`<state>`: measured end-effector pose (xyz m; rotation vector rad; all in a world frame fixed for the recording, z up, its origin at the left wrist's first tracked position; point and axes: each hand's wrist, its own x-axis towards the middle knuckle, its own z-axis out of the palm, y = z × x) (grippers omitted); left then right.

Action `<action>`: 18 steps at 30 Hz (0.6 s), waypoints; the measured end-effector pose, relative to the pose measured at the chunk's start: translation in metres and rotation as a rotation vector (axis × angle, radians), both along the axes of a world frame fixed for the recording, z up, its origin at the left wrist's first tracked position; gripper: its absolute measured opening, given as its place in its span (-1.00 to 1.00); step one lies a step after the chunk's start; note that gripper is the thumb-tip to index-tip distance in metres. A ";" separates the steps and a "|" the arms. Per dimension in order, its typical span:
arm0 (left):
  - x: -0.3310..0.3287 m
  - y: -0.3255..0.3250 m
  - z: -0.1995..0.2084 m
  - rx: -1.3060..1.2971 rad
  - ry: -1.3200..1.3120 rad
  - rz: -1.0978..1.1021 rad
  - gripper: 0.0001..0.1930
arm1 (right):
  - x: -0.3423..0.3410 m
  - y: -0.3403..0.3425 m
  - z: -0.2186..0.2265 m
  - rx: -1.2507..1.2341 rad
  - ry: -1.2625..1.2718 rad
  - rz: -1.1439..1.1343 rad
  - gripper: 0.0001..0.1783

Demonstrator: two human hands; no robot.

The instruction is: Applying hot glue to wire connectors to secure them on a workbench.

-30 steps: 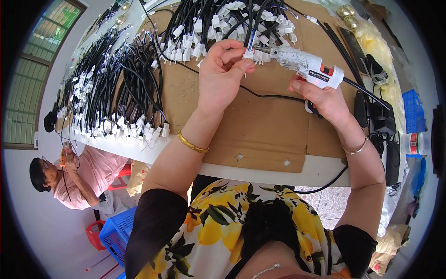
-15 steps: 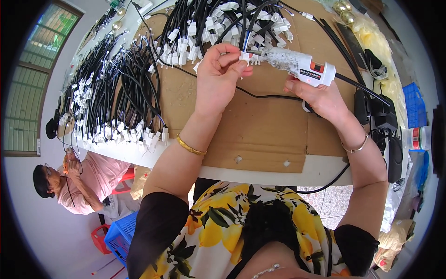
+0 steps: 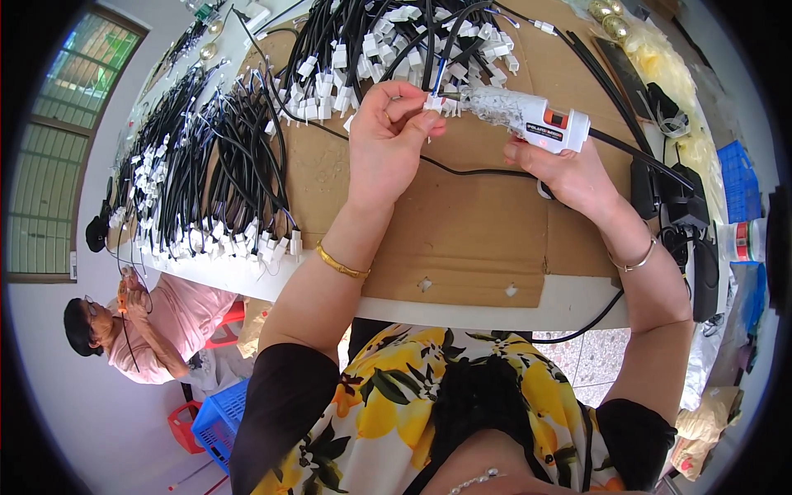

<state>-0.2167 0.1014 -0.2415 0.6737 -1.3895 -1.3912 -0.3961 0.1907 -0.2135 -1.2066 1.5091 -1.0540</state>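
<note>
Between the thumb and fingers of my left hand [image 3: 392,140] is a small white connector [image 3: 434,103], with blue and white wires running up from it into a black cable [image 3: 428,49]. My right hand [image 3: 569,169] grips a white glue gun [image 3: 528,117], whose front is coated in whitish residue. The gun points left, and its nozzle is at the connector's wire end; whether they touch I cannot tell. A black stick extends from the gun's back. Beyond my hands lies a heap of black cables with white connectors [image 3: 375,54].
More cables with white connectors [image 3: 239,177] lie on the left of the table. Brown cardboard [image 3: 454,239] covers the middle. Black power adapters [image 3: 685,198] sit at the right edge. A co-worker in pink [image 3: 177,318] sits at the left, holding an orange tool [image 3: 124,295].
The glue gun has shifted slightly left and its nozzle sits a little closer to the connector. My left hand keeps its pinch, nearly in place.
</note>
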 end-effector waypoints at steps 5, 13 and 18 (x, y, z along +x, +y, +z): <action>-0.001 0.000 -0.001 -0.036 -0.016 0.011 -0.79 | 0.000 0.002 0.002 0.009 0.009 -0.007 -0.79; 0.003 -0.003 -0.003 -0.193 -0.200 0.060 -0.79 | 0.002 0.002 0.006 0.033 0.023 -0.027 -0.80; 0.004 -0.005 -0.003 -0.237 -0.242 0.061 -0.79 | 0.001 0.003 0.010 0.020 0.052 -0.038 -0.82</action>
